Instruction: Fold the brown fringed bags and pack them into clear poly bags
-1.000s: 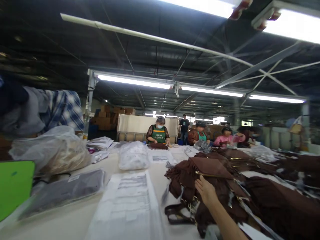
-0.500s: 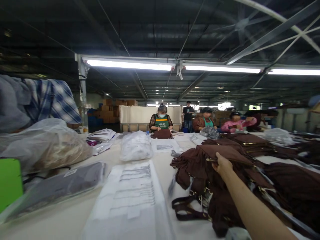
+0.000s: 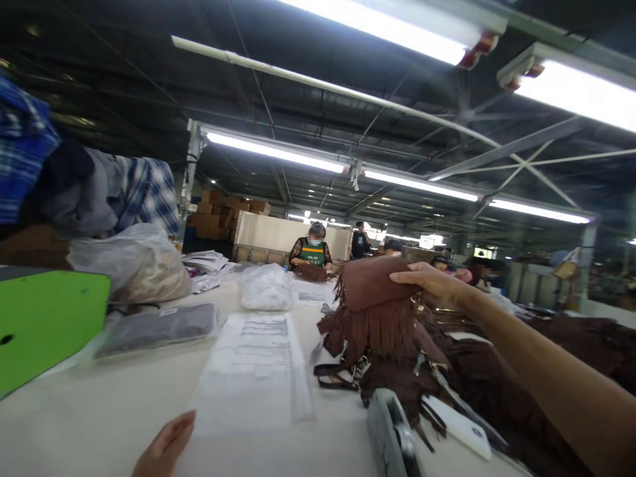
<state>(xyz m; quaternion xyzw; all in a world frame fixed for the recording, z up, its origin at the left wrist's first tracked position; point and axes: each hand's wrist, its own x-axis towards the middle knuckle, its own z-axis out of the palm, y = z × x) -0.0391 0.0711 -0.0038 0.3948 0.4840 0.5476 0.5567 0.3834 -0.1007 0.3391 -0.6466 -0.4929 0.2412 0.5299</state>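
Note:
My right hand point(image 3: 430, 278) is closed on the upper edge of a brown fringed handbag point(image 3: 377, 291), thumb and fingers pinching its corner. The bag hangs tilted above a heap of more brown bags, its fringe drooping. Dark straps with metal fittings lie below it. My left hand point(image 3: 166, 444) is low in the view, above the white table, with fingers extended and nothing in them. It is nearest to a clear plastic bag point(image 3: 253, 404) with printed text, lying flat. A grey tape dispenser point(image 3: 390, 430) stands at the front, between my hands.
A white phone-like object point(image 3: 460, 427) lies beside the brown heap. On the left are a green board point(image 3: 50, 324), a packed grey item point(image 3: 163, 328) and a stuffed plastic sack point(image 3: 134, 265). A white plastic bundle point(image 3: 265, 288) lies mid-table. A co-worker point(image 3: 311, 252) sits opposite.
My right hand has raised the brown fringed handbag off the heap. My left hand has come into view at the bottom. The view has tilted, bringing in the tape dispenser and more of the green board.

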